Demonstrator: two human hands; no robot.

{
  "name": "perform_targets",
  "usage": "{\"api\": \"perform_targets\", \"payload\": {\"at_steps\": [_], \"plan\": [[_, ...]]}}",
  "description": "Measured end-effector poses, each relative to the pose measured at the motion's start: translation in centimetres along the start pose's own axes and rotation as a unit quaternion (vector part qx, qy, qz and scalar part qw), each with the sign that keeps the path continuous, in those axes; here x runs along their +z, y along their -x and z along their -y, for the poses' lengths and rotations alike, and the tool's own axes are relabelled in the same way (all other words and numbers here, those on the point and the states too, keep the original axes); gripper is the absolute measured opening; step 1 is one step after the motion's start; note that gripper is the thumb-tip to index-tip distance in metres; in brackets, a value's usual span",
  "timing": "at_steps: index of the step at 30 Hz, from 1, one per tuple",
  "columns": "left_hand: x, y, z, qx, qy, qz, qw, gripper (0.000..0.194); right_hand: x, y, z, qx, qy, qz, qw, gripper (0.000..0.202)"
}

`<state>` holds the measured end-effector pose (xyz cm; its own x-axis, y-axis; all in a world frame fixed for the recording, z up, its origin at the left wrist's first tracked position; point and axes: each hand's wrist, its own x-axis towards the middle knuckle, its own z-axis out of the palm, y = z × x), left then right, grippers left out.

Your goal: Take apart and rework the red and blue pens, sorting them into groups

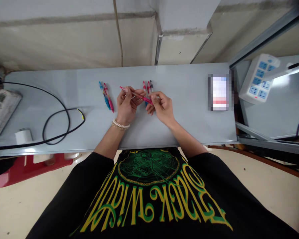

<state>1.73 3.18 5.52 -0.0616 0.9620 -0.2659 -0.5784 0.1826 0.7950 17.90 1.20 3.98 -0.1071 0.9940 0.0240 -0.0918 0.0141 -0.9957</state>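
Note:
A pink pen [145,98] is held at a slant above the grey table by both hands. My left hand [127,105], with a pale bracelet at the wrist, pinches its upper left part between thumb and fingers. The fingers of my right hand [161,107] close on its lower right end. Behind the hands lie several pens, two pink [149,87] and one dark-topped [151,86], partly hidden by the hands; a bit of blue shows below them. Left of my left hand, a blue pen [105,96] and another pink pen [109,97] lie close together.
On the grey table [189,99], a phone [220,93] lies at the right. A black cable [69,116] loops at the left near a white plug adapter [24,136] and a power strip [5,108]. Another power strip [260,78] is beyond the metal frame. A wall runs behind.

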Motion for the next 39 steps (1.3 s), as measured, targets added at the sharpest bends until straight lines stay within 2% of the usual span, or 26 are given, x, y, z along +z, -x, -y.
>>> {"api": "perform_targets", "payload": {"at_steps": [3,5,7,10,15,21,29,39], "plan": [[-0.06,-0.19,0.01,0.009,0.006,-0.007,1.0,0.026,-0.07,-0.08,-0.5,-0.098,0.068,-0.036,0.992,0.066],[-0.02,-0.25,-0.08,0.012,0.01,-0.005,1.0,0.028,-0.2,0.02,-0.61,-0.139,0.109,-0.05,0.983,0.058],[0.08,-0.22,-0.2,0.007,0.009,-0.004,1.0,0.029,-0.34,0.2,-0.59,-0.121,0.13,-0.036,0.983,0.051],[0.25,-0.05,-0.33,-0.001,0.0,-0.011,1.0,0.029,-0.47,0.35,-0.48,-0.086,0.145,-0.032,0.985,0.05],[0.21,0.04,-0.26,0.017,0.015,-0.006,1.0,0.029,-0.54,0.15,-0.3,-0.148,0.163,-0.067,0.973,0.047],[-0.05,-0.12,-0.06,0.011,0.006,-0.036,0.999,0.029,-0.59,0.32,0.0,-0.134,0.171,-0.048,0.975,0.05],[-0.25,-0.25,0.17,0.026,0.024,-0.014,0.999,0.028,-0.51,0.46,-0.49,-0.099,0.156,-0.021,0.983,0.049],[-0.17,-0.25,0.1,0.015,0.03,-0.017,0.999,0.023,-0.38,0.44,0.07,-0.106,0.161,-0.042,0.98,0.051]]}}
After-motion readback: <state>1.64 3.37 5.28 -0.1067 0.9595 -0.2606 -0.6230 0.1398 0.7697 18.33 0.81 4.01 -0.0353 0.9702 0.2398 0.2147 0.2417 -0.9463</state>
